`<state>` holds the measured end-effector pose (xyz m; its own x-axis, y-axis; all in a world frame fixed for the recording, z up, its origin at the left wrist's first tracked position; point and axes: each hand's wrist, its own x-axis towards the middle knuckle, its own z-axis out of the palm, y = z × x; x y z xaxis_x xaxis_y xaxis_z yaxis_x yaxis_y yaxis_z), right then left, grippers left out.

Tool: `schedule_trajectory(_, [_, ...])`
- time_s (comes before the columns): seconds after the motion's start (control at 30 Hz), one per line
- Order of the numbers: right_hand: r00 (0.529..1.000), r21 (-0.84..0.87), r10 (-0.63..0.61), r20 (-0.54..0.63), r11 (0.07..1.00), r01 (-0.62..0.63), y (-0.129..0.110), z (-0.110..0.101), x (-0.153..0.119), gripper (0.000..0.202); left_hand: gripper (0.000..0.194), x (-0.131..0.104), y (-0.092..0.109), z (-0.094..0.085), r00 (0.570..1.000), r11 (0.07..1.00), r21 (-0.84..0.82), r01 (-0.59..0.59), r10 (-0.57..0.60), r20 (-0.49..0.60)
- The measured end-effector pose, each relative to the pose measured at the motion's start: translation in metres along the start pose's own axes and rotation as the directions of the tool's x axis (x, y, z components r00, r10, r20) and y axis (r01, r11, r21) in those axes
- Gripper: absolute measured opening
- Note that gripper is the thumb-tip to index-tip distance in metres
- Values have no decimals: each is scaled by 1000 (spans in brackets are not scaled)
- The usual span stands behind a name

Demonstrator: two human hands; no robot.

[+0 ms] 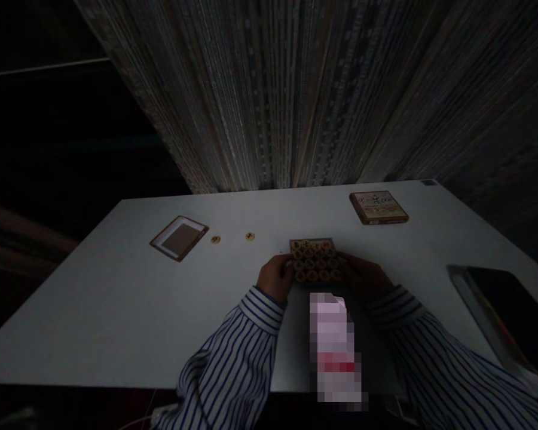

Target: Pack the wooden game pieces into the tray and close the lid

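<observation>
Between my two hands is a small clear tray (pixel 314 284) packed with rows of round wooden Chinese chess pieces (pixel 314 263), some marked in red, others dark. My left hand (pixel 275 278) grips the tray's left side with fingers curled in. On the opposite side, my right hand (pixel 363 275) closes on the right edge, its fingers dim in shadow. Two loose Chinese chess pieces lie on the white table to the left: one piece (pixel 250 236) nearer the tray, another piece (pixel 216 239) farther out.
An open box part with a brown panel (pixel 182 237) lies at the left of the white table (pixel 116 310). A printed square box (pixel 379 207) sits at the back right. A dark flat object (pixel 511 310) rests near the right edge. A patterned curtain (pixel 278 95) hangs behind.
</observation>
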<state>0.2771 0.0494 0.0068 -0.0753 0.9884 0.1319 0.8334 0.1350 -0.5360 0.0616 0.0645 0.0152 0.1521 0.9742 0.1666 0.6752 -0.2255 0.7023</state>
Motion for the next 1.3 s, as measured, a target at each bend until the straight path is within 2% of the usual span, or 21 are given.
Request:
schedule_trajectory(0.27, [1000,-20,-1,-25,1000,0,1,0,0,38,26,0,-1,0,1000,1000,-2,-16,16,-12])
schedule_trajectory(0.5, [993,5,51,-106,999,-50,0,-3,-1,35,15,-1,1,-2,998,999,-24,34,-35,-48])
schedule_trajectory(0.7, [990,60,91,-112,995,-85,3,-5,1,30,13,0,1,-3,993,997,-69,36,-43,-105])
schedule_trajectory(0.83, [981,180,137,-137,977,-111,1,-10,5,29,13,3,0,-6,986,991,-126,33,-53,-155])
schedule_trajectory(1.03, [986,310,121,-117,947,-79,-13,-27,13,29,21,7,-19,-32,983,976,-212,52,-87,-163])
schedule_trajectory(1.17, [997,280,16,-76,960,6,-27,-34,25,27,20,15,-39,-56,976,988,-136,77,-102,-194])
schedule_trajectory(1.3, [994,203,-108,4,973,105,-46,-32,44,26,24,32,-52,-69,975,990,41,132,-122,-185])
